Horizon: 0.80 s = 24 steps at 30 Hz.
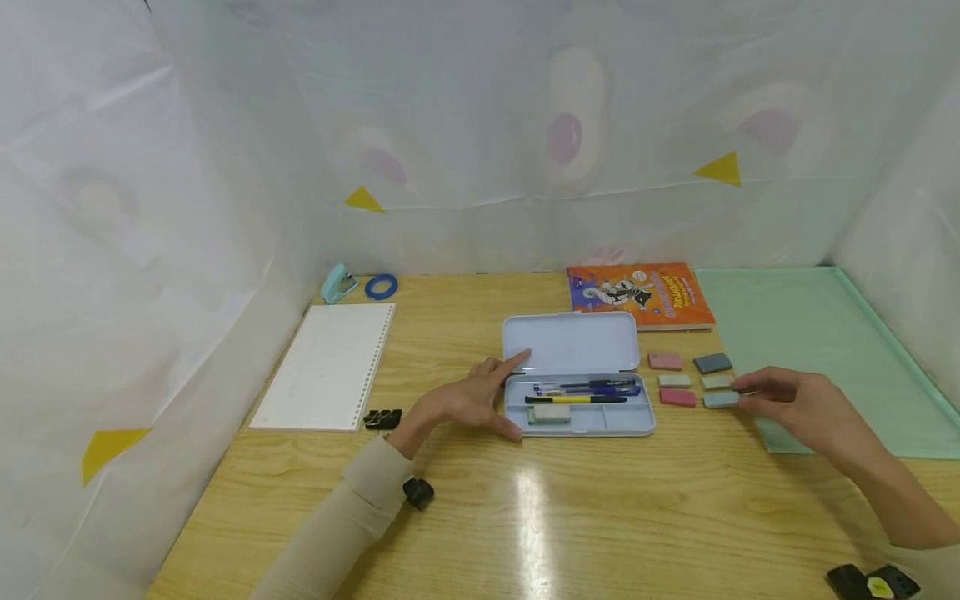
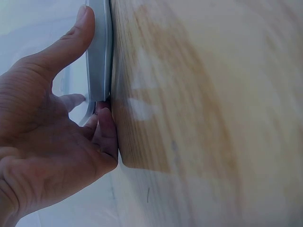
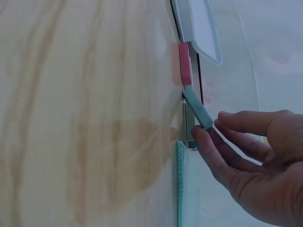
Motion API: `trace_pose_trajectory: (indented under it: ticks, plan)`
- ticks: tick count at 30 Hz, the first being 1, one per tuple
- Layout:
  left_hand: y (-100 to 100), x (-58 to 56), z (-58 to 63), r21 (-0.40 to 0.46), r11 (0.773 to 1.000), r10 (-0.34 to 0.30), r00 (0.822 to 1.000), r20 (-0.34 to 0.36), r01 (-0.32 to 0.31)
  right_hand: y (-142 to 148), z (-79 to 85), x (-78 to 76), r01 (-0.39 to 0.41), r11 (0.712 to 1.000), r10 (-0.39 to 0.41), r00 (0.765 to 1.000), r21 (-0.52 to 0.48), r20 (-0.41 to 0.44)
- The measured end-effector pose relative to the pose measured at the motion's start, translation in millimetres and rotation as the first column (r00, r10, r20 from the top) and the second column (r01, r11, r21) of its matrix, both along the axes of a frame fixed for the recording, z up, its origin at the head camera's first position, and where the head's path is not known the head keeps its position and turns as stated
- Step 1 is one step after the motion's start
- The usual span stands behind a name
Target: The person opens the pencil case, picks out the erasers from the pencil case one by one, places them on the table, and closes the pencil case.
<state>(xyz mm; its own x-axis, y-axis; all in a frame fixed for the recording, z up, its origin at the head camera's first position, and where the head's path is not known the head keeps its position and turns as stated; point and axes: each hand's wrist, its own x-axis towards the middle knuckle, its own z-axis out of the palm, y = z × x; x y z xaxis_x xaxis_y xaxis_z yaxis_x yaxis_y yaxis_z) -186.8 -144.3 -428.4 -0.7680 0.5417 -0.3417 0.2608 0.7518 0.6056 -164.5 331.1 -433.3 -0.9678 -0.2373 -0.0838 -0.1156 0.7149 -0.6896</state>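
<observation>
A light-blue pencil case [image 1: 577, 422] lies with its lid [image 1: 570, 343] folded back. Inside are several pens [image 1: 585, 389] and a whitish eraser [image 1: 551, 413]. My left hand [image 1: 472, 400] rests at the case's left end, fingers spread, thumb by the front corner and index finger over the lid. My right hand [image 1: 806, 412] pinches the end of a light-blue eraser [image 3: 199, 109], which tilts up in the right wrist view. Around it lie a pale-green eraser [image 1: 717, 382], a dark-blue eraser [image 1: 712, 362], a deep-pink eraser [image 1: 678, 397], a dusty-pink eraser [image 1: 665, 361] and a whitish-green eraser [image 1: 673, 381].
Behind the lid lies an orange book [image 1: 675, 292]. A green mat [image 1: 832, 350] covers the table's right side. To the left are a spiral-holed paper pad [image 1: 330, 367], a black binder clip [image 1: 383, 419], a blue tape roll [image 1: 381, 287] and a mint stapler [image 1: 337, 284].
</observation>
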Motion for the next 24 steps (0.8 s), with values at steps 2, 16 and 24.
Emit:
trace_pose_trajectory:
  ticks: [2,16,24]
  plan:
    - [0.1,-0.1,0.4,-0.002,1.0,-0.001,1.0,-0.001,0.001,2.0,1.8,-0.1,-0.001,1.0,0.001,1.0,0.014,0.003]
    - [-0.7,0.6,3.6,0.0,1.0,0.007,1.0,0.0,-0.007,-37.6,18.5,1.3,-0.107,0.974,0.105,0.994,-0.198,-0.023]
    - [0.6,1.0,2.4,0.006,1.0,0.001,1.0,0.009,-0.001,-108.7,10.9,-0.9,-0.278,0.889,0.286,0.958,-0.364,-0.033]
